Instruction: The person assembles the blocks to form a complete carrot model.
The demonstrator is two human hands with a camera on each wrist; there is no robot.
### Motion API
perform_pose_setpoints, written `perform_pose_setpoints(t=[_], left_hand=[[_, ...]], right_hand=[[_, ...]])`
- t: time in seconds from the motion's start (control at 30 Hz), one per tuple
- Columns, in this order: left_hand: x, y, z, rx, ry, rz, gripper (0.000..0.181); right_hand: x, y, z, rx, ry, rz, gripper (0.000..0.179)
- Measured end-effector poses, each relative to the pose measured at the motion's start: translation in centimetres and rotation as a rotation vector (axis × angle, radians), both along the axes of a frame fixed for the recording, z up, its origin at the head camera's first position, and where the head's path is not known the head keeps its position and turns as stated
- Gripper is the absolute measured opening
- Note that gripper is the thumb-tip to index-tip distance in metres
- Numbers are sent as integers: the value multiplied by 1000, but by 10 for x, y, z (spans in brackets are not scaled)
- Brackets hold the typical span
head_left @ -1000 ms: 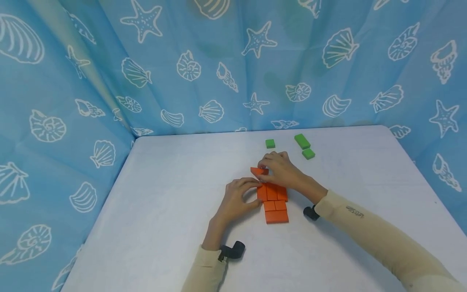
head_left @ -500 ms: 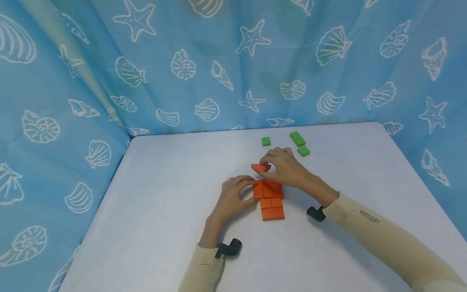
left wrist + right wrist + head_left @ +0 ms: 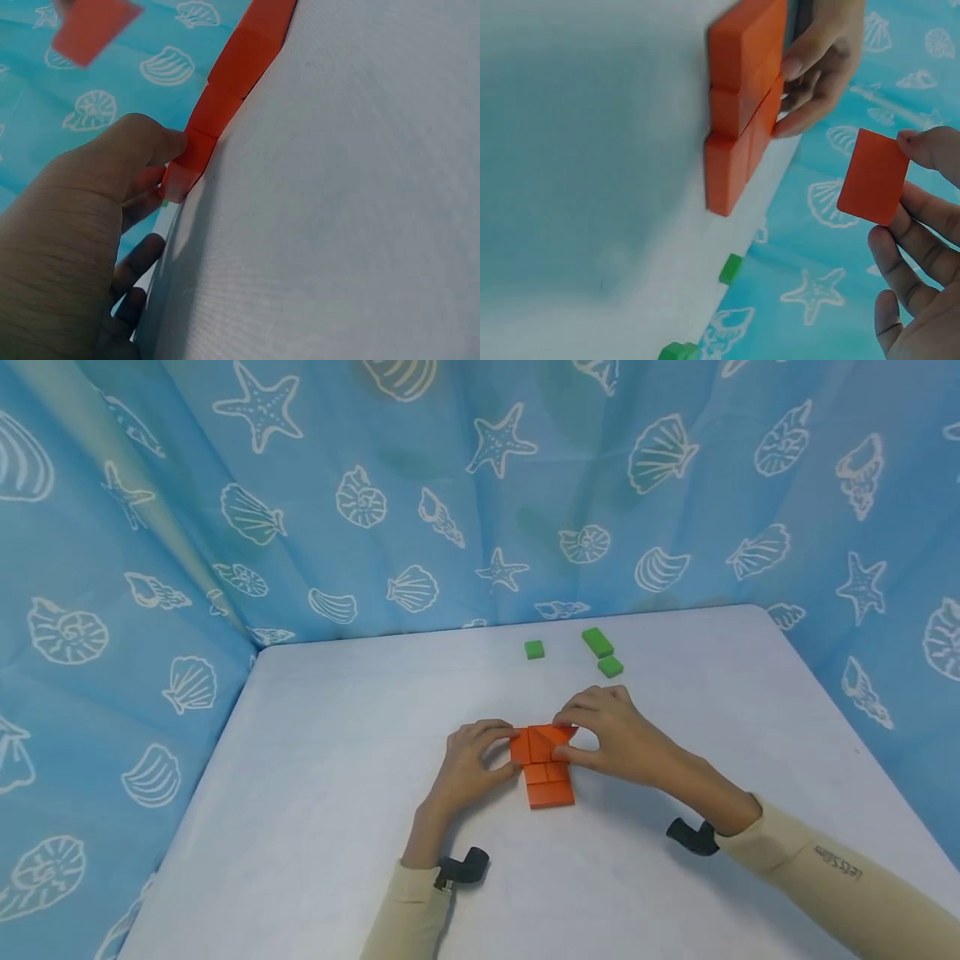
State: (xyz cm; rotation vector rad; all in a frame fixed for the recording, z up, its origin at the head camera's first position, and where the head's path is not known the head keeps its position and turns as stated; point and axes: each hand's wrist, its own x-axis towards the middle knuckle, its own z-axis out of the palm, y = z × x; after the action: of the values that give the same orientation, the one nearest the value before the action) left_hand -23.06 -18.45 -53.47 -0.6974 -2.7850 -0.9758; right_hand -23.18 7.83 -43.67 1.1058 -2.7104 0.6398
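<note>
A cluster of orange blocks [image 3: 550,794] lies flat on the table, fitted edge to edge, wider at the far end. My left hand [image 3: 471,768] grips its left block [image 3: 519,747], thumb at the near side and index finger at the far side. My right hand [image 3: 618,735] pinches a separate orange triangular block [image 3: 567,737] between thumb and fingers, above the cluster's right part. In the right wrist view this held block [image 3: 874,177] shows a flat rectangular face and hangs apart from the cluster [image 3: 727,172]. The left wrist view also shows my thumb against the orange row [image 3: 217,109].
Beyond the hands, near the table's back edge, lie a small green block [image 3: 534,649], a longer green block [image 3: 597,642] and another small one [image 3: 611,667]. A blue shell-patterned curtain [image 3: 420,527] hangs behind and left of the white table [image 3: 337,735].
My right hand has carried the triangular block from the cluster's far left side to the right, over its right part. My left hand stays on the left block. The head view has shifted slightly.
</note>
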Motion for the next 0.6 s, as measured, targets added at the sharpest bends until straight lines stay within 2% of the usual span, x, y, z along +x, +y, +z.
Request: perform_pose_setpoints(t=[0.27, 0.43, 0.6], left_hand=[[0, -1, 0, 6, 3, -2, 41], [0, 0, 0, 18, -6, 5, 42], [1, 2, 0, 24, -35, 12, 42]], right_hand=[[36, 7, -1, -37, 80, 54, 35], [51, 6, -8, -54, 140, 95, 33], [63, 5, -18, -36, 143, 106, 33]])
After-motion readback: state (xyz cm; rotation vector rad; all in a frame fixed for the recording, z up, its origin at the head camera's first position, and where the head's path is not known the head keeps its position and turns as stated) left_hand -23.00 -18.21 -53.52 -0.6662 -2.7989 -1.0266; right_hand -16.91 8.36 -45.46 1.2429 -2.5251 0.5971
